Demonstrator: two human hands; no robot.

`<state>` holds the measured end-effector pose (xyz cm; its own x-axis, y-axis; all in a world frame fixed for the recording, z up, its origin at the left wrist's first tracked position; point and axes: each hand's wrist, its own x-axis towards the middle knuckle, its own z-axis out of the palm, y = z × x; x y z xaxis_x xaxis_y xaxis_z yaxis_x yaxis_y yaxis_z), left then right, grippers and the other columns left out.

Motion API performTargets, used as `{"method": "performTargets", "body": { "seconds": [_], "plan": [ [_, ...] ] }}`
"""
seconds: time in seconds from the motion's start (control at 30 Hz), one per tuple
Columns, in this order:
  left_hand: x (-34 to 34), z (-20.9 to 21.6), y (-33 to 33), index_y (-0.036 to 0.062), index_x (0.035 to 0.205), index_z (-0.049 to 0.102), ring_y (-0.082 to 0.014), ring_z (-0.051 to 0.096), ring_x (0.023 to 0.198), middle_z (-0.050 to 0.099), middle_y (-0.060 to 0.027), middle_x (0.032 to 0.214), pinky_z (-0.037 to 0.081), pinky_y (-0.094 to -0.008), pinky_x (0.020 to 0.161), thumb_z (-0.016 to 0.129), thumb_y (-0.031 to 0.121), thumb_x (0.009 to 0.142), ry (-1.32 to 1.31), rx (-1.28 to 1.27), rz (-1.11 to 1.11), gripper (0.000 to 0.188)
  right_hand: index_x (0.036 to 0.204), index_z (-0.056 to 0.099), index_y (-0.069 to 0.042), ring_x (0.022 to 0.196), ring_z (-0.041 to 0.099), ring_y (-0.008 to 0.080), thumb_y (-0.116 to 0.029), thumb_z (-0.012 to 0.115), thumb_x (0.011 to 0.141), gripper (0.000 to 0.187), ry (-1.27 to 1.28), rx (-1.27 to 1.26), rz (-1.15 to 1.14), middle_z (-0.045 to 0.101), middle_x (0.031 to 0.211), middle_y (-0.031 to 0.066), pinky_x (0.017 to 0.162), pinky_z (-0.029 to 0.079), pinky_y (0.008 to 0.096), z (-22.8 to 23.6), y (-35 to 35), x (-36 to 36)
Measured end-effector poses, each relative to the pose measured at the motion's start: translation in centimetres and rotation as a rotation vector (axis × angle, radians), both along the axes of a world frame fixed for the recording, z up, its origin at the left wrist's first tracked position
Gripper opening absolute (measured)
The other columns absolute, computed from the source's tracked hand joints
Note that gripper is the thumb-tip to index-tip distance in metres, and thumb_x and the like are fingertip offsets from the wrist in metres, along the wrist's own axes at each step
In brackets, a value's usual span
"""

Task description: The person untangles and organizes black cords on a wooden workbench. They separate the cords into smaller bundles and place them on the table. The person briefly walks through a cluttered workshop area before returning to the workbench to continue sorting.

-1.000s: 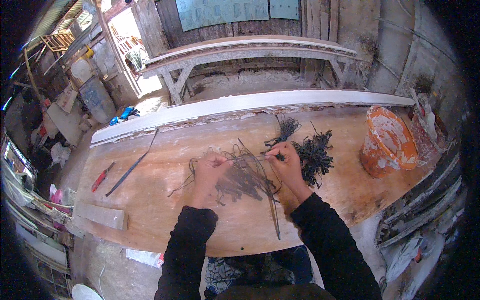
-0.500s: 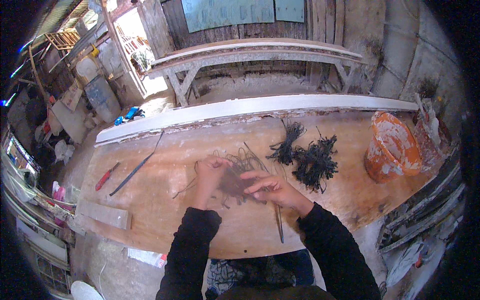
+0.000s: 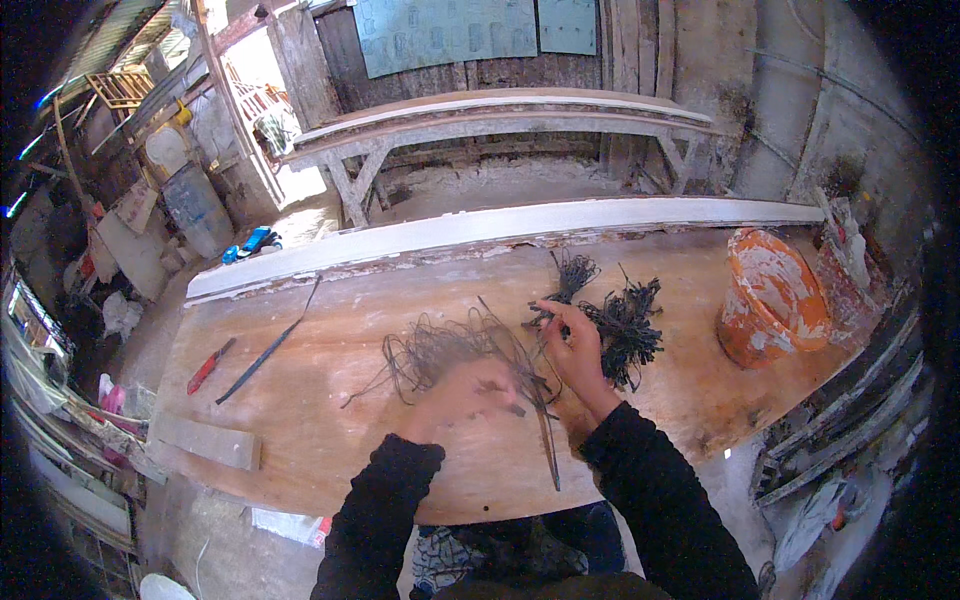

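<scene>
A loose tangle of thin dark strands point(image 3: 430, 345) lies on the wooden tabletop in front of me. My left hand point(image 3: 465, 395) is over its near edge, smeared by motion, so its fingers are unclear. To the right, my right hand point(image 3: 575, 350) is raised with thumb and forefinger drawn together beside the dark bundles. Something small and dark shows at those fingertips, too small to name. Behind it lies a small bundle of black strips point(image 3: 574, 275), and a larger bundle of black strips point(image 3: 630, 330) is just right of the hand. Long dark strips point(image 3: 549, 440) run toward me between my hands.
A red-handled knife point(image 3: 210, 366) and a long black strip point(image 3: 262, 352) lie at left, near a flat wooden piece point(image 3: 210, 443). An orange plaster-smeared bucket point(image 3: 745, 325) stands at right. A long white board point(image 3: 480, 229) lines the far edge; a bench point(image 3: 500, 125) stands beyond.
My right hand has moved right and away from the tangle, toward the black bundles. The left hand has shifted right and nearer me, uncovering the strands. The view has tilted slightly.
</scene>
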<state>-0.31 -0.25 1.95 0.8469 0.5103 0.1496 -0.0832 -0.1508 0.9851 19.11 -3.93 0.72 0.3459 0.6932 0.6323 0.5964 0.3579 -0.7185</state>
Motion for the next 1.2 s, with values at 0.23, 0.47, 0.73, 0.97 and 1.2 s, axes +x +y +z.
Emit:
{"method": "performTargets", "body": {
  "seconds": [0.23, 0.47, 0.73, 0.97, 1.2],
  "plan": [
    [-2.0, -1.8, 5.0, 0.0017, 0.077, 0.059, -0.0080, 0.053, 0.059, 0.058, -0.0030, 0.071, 0.043, -0.0193, 0.045, 0.063, 0.006, 0.073, -0.084, 0.013, 0.663, 0.007, 0.077, 0.063, -0.005, 0.082, 0.049, 0.0167, -0.011, 0.068, 0.067, 0.013, 0.127, -0.049, 0.187, 0.051, 0.084, 0.0052, 0.072, 0.038, 0.0284, -0.2, -0.7, -0.3],
    [-1.7, -2.3, 5.1, 0.0025, 0.075, 0.059, -0.0069, 0.053, 0.058, 0.059, -0.0022, 0.066, 0.043, -0.0198, 0.047, 0.063, 0.007, 0.072, -0.100, -0.046, 0.842, 0.006, 0.087, 0.064, -0.006, 0.104, 0.042, 0.0186, -0.014, 0.063, 0.075, 0.015, 0.313, -0.403, 1.029, 0.048, 0.108, 0.0057, 0.089, 0.032, 0.0319, 2.6, -3.7, -3.9],
    [-0.3, -1.4, 3.2, 0.0027, 0.070, 0.061, -0.0140, 0.055, 0.068, 0.058, -0.0063, 0.074, 0.044, -0.0249, 0.061, 0.063, 0.007, 0.071, 0.082, 0.366, 0.889, 0.005, 0.089, 0.064, -0.009, 0.105, 0.043, 0.0205, -0.012, 0.061, 0.076, 0.013, 0.119, -0.275, 0.992, 0.059, 0.093, 0.0036, 0.092, 0.031, 0.0342, 1.5, -3.2, -2.7],
    [0.5, -1.1, 1.6, 0.0034, 0.077, 0.053, -0.0101, 0.053, 0.064, 0.052, -0.0003, 0.069, 0.041, -0.0188, 0.050, 0.058, 0.003, 0.076, 0.149, 0.249, 0.432, 0.005, 0.073, 0.059, -0.007, 0.077, 0.053, 0.0147, -0.009, 0.061, 0.074, 0.004, 0.150, -0.119, 0.370, 0.060, 0.074, 0.0021, 0.078, 0.038, 0.0316, 0.6, -1.9, -1.5],
    [0.7, -0.6, -0.6, 0.0043, 0.073, 0.056, -0.0103, 0.052, 0.066, 0.053, -0.0013, 0.075, 0.042, -0.0236, 0.060, 0.063, 0.010, 0.073, 0.083, 0.097, 0.016, 0.008, 0.077, 0.056, -0.004, 0.067, 0.051, 0.0158, -0.005, 0.061, 0.071, 0.008, 0.096, 0.010, 0.026, 0.052, 0.072, 0.0080, 0.057, 0.040, 0.0261, -0.2, 0.0, -0.1]
  ]
}}
